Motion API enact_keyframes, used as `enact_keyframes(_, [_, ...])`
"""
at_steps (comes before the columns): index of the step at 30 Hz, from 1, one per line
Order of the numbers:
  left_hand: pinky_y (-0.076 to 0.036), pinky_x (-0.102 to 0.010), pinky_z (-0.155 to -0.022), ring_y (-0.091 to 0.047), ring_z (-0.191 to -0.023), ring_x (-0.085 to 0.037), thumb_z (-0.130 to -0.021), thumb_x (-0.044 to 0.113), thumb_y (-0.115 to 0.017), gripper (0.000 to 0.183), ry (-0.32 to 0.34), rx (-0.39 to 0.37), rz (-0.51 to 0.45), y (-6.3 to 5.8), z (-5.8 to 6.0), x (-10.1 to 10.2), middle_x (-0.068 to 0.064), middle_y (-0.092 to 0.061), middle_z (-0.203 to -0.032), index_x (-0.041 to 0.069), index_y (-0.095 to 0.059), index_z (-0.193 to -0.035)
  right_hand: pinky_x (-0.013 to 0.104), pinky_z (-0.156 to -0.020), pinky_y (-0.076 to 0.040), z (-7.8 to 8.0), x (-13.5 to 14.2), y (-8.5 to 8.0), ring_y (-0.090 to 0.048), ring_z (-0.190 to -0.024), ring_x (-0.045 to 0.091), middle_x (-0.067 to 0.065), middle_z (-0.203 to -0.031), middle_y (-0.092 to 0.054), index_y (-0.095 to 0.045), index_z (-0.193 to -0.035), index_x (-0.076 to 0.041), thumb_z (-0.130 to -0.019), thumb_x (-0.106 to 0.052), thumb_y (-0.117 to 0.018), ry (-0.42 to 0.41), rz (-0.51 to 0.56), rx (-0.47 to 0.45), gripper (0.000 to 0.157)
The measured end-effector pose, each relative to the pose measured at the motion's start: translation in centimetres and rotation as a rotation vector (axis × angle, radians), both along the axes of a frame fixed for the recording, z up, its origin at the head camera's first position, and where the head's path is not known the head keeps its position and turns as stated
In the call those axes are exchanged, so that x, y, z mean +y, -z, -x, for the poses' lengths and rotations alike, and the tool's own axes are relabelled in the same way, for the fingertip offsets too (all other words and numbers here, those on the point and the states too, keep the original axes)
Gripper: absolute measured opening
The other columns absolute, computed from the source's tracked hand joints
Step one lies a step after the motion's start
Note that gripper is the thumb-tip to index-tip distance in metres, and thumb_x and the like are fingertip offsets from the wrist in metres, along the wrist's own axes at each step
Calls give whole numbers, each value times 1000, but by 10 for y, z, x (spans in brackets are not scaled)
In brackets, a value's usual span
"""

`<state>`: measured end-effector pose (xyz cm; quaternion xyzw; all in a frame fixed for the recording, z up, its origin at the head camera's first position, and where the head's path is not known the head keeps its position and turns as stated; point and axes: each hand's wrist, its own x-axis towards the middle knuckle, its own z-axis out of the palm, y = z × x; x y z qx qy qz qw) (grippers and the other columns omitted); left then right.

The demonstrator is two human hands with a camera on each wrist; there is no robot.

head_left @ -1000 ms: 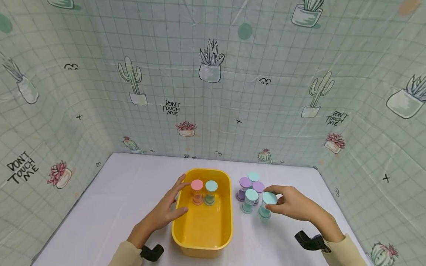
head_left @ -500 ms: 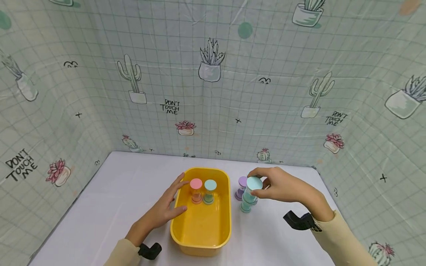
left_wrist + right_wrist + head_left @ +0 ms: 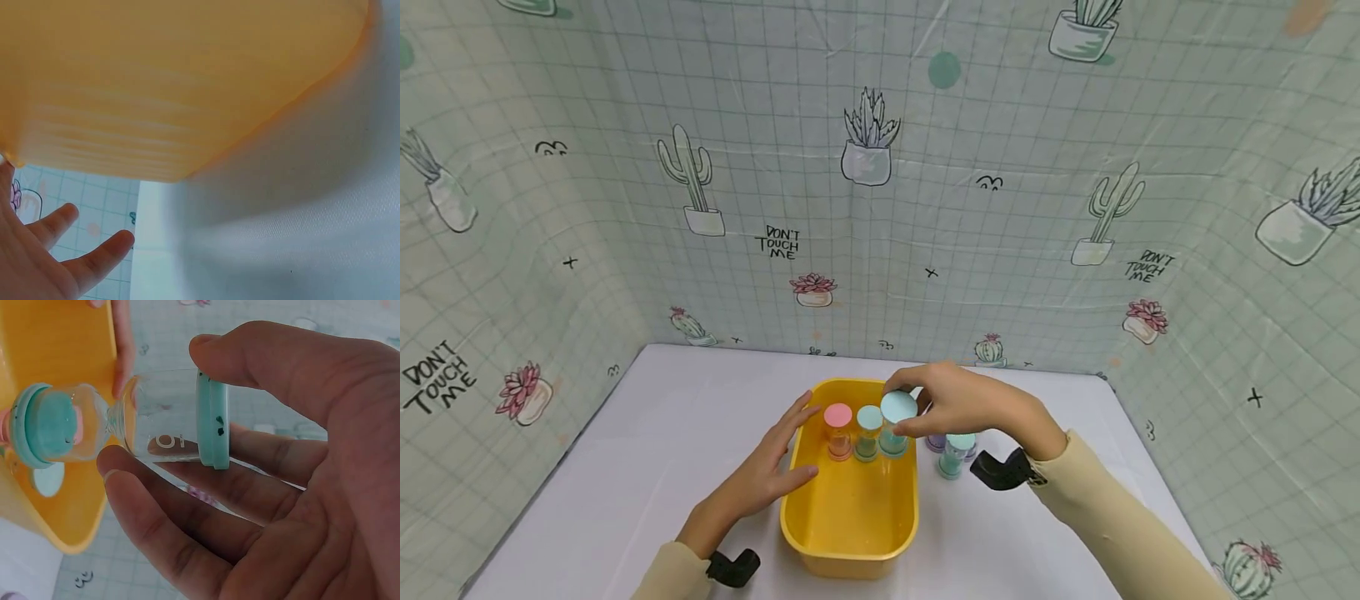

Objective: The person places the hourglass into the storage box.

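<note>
Between the thumb and fingers of my right hand (image 3: 955, 404) is a teal-capped hourglass (image 3: 898, 410), held upright at the right side of a yellow plastic bin (image 3: 850, 552). Teal sand lies in its lower bulb in the right wrist view; whether its base touches the bin floor, I cannot tell. A pink hourglass (image 3: 838, 432) and another teal hourglass (image 3: 868, 427) stand inside the bin, left of the held one. My left hand (image 3: 766, 467) rests at the bin's left rim with its fingers spread. In the left wrist view the bin wall (image 3: 187, 94) fills the top.
Right of the bin, on the white table (image 3: 1022, 533), stands a teal hourglass (image 3: 953, 460) beside a purple hourglass (image 3: 935, 442). My right forearm partly covers that group. A cactus-print cloth (image 3: 865, 250) encloses the table at the back and sides.
My right hand has lifted the teal hourglass from the group on the table and carried it left to the bin. The left hand has stayed at the rim.
</note>
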<state>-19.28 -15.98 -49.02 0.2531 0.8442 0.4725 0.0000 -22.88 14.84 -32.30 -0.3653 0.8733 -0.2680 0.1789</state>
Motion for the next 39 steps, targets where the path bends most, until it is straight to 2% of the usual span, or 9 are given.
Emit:
enact_keyframes(8, [-38, -82, -100, -20, -153, -52, -96, 39, -64, 76, 21, -17, -11, 2, 1, -2, -11, -10, -174, 17, -32, -161, 21, -79, -59, 11, -34, 23, -68, -85, 12, 0, -112, -71, -67, -127, -9, -91, -18, -78, -94, -21, -21, 39])
enact_keyframes(15, [-39, -84, -97, -19, -153, -54, -97, 35, -64, 72, 43, -28, 0, 3, -1, -3, -11, -9, -174, 16, -34, -160, 17, -79, -55, 15, -56, 45, -63, -86, 9, 1, -116, -70, -66, -128, -8, -91, -19, -78, -133, -94, -15, 41])
enact_keyframes(19, [-39, -84, -96, -18, -153, -54, -98, 32, -64, 70, 50, -25, -7, 3, -2, -3, -11, -9, -174, 15, -34, -160, 16, -81, -54, 16, -66, 57, -62, -89, 6, 0, -117, -71, -68, -127, -10, -90, -20, -80, -158, -129, 11, 40])
enact_keyframes(24, [-38, -85, -96, -16, -154, -54, -98, 30, -64, 71, 42, -37, -7, 3, -2, -2, -12, -7, -174, 17, -32, -161, 18, -91, -53, 18, -77, 69, -62, -99, 5, -2, -122, -71, -69, -123, -15, -90, -21, -80, -171, -163, 34, 35])
enact_keyframes(30, [-37, -85, -97, -17, -154, -52, -97, 29, -64, 72, 23, -39, -6, 2, -1, 0, -10, -7, -175, 20, -32, -161, 19, -94, -52, 25, -84, 79, -61, -103, 6, -4, -123, -69, -70, -124, -16, -90, -21, -80, -161, -180, 18, 35])
enact_keyframes(39, [-37, -85, -96, -17, -154, -53, -97, 31, -64, 73, 32, -21, -18, 2, 2, 0, -10, -7, -175, 18, -31, -162, 18, -94, -52, 28, -93, 85, -63, -107, 10, -2, -125, -70, -70, -125, -16, -90, -22, -81, -185, -213, 45, 37])
